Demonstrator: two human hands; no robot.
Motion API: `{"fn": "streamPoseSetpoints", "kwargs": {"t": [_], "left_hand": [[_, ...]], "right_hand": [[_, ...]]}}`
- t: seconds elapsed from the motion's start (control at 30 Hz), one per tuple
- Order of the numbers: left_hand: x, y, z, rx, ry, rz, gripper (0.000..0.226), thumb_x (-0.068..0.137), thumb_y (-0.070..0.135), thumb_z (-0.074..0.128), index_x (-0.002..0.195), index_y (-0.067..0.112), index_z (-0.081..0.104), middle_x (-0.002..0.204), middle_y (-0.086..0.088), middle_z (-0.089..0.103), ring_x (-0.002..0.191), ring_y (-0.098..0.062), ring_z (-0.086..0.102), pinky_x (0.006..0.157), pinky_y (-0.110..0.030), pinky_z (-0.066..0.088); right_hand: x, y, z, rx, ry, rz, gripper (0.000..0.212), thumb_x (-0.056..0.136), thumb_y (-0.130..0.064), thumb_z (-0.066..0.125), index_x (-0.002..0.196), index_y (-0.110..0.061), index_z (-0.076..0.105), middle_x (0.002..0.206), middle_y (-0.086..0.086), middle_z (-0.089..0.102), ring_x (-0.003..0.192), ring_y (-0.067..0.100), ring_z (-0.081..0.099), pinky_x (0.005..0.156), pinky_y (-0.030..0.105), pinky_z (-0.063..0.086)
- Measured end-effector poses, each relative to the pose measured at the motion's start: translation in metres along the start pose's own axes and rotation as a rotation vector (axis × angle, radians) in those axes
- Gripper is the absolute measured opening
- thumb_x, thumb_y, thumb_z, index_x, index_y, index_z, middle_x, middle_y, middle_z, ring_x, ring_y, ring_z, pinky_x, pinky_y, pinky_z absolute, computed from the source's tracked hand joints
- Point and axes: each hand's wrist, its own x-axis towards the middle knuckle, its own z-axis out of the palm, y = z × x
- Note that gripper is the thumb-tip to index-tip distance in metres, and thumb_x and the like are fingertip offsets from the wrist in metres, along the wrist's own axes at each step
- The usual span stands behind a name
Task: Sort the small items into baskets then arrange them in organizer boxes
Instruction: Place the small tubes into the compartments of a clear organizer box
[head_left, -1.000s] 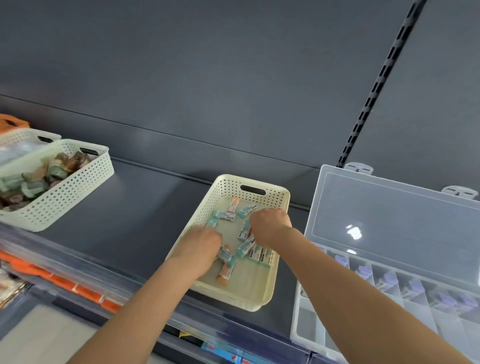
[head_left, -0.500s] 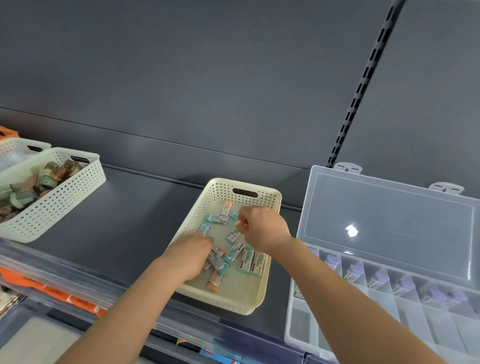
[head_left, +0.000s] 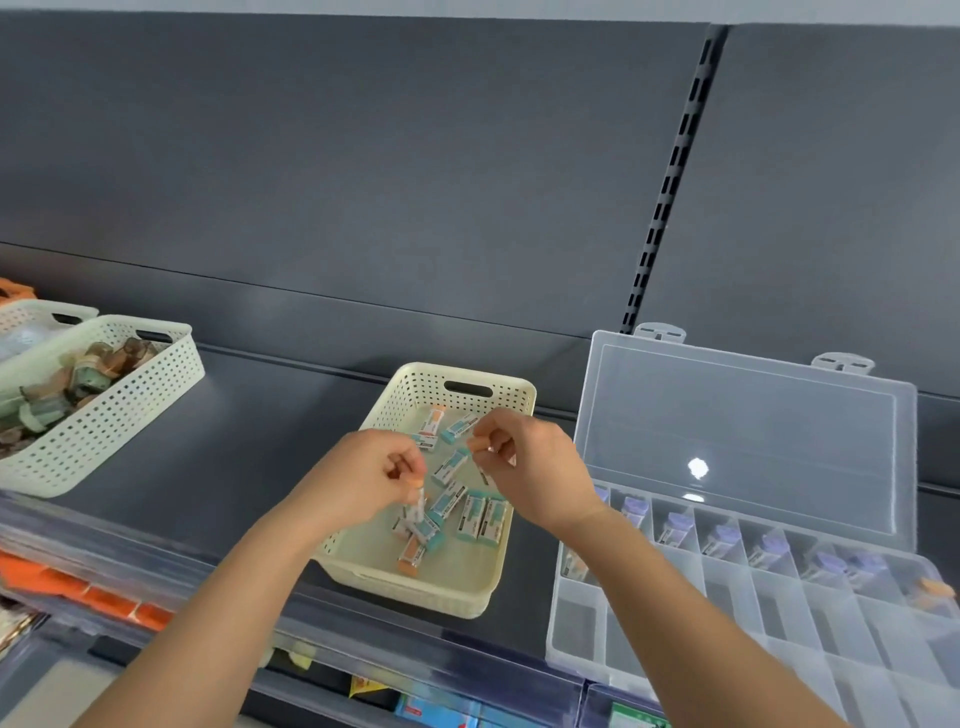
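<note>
A cream perforated basket (head_left: 415, 587) stands on the dark shelf and holds several small tubes with teal or orange caps (head_left: 480, 517). Above it, my left hand (head_left: 363, 478) pinches an orange-capped tube (head_left: 415, 506) that hangs down from the fingers. My right hand (head_left: 524, 460) is raised over the basket's right side, fingers closed on a small orange-tipped tube (head_left: 477, 446). To the right lies an open clear organizer box (head_left: 727, 613); its back row holds several purple-capped tubes (head_left: 722, 538).
A pale green perforated basket (head_left: 109, 426) full of brownish items sits at the left, with a white basket (head_left: 36, 312) behind it. The organizer's lid (head_left: 748, 431) leans against the grey back wall. A clear shelf-edge strip (head_left: 363, 639) runs along the front.
Both hands have lifted out of the cream basket, each now pinching a small tube. The view has shifted slightly, bringing the basket and organizer nearer.
</note>
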Motion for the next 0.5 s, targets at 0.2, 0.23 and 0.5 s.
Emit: {"fn": "streamPoseSetpoints", "kwargs": {"t": [0.2,0.23,0.5], "left_hand": [[-0.002,0.05,0.012,-0.216,0.079,0.135,0.022,0.074,0.01,0.079,0.08,0.029,0.07,0.079,0.011,0.069,0.074,-0.004,0.064,0.07,-0.018,0.053],[-0.002,0.058,0.017,-0.239,0.074,0.164,0.022,0.074,0.009,0.079,0.081,0.028,0.07,0.079,0.011,0.069,0.074,-0.006,0.064,0.072,-0.021,0.054],[0.003,0.126,0.076,-0.26,0.053,0.402,0.015,0.076,0.01,0.076,0.084,0.022,0.072,0.078,0.013,0.064,0.073,-0.002,0.06,0.071,-0.021,0.052]], "right_hand": [[-0.033,0.012,-0.038,0.15,0.128,0.093,0.002,0.083,-0.016,0.068,0.085,-0.016,0.067,0.079,-0.005,0.065,0.069,0.012,0.056,0.064,0.021,0.047],[-0.04,0.016,-0.045,0.158,0.146,0.104,0.001,0.083,-0.017,0.068,0.083,-0.016,0.068,0.077,-0.005,0.064,0.068,0.011,0.056,0.062,0.018,0.045],[-0.099,0.063,-0.101,0.143,0.274,0.243,0.009,0.08,-0.015,0.072,0.078,-0.022,0.067,0.069,-0.018,0.064,0.066,0.002,0.058,0.058,0.006,0.039]]}}
